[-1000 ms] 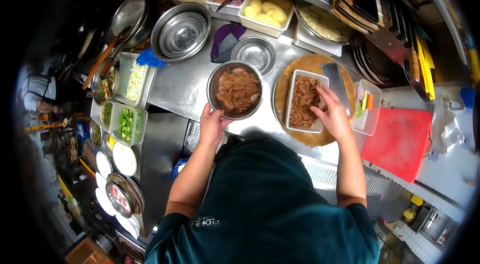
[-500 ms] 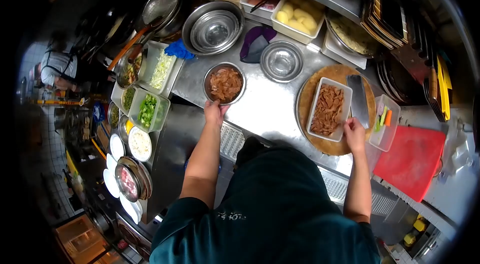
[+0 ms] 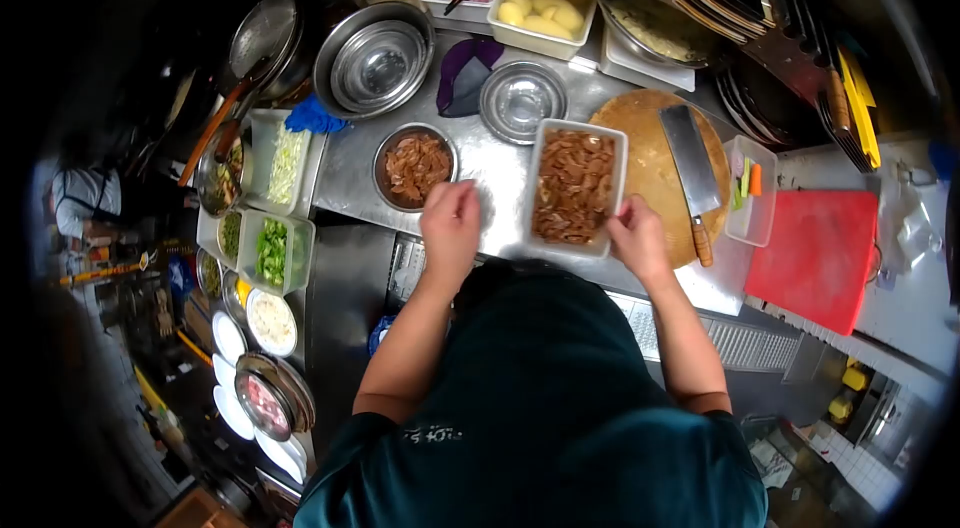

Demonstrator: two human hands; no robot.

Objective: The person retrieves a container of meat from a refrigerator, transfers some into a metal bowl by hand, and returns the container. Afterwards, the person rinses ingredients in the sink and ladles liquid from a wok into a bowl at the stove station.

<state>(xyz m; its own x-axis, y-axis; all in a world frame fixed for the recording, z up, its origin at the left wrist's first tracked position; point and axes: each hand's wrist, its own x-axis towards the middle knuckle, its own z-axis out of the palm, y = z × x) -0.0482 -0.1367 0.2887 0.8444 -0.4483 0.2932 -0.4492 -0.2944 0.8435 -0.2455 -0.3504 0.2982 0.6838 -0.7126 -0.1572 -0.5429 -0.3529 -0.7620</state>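
My right hand [image 3: 640, 236] grips the right rim of a white rectangular tub [image 3: 532, 178] between thumb and fingers. Brown sliced meat [image 3: 575, 186] fills the tub, which is now left of the round wooden chopping block [image 3: 640, 133]. Whether its base touches the steel counter is hidden. My left hand [image 3: 452, 226] is beside the lower right of a round metal bowl [image 3: 453, 168] of similar meat slices [image 3: 416, 166]. Its fingers are drawn together, with nothing visible in them. A cleaver [image 3: 690, 158] with a wooden handle lies on the block.
Behind the tub sits an empty metal bowl [image 3: 522, 100], beside larger nested bowls [image 3: 332, 78]. Tubs of cut greens [image 3: 272, 250] and shredded cabbage [image 3: 287, 163] stand left. At right are a clear vegetable box [image 3: 738, 223] and a red cutting board [image 3: 812, 263]. A person [image 3: 85, 198] stands far left.
My right hand has carried the meat tub left off the chopping block, leaving the cleaver there. My left hand has let go of the meat bowl's rim and moved right.
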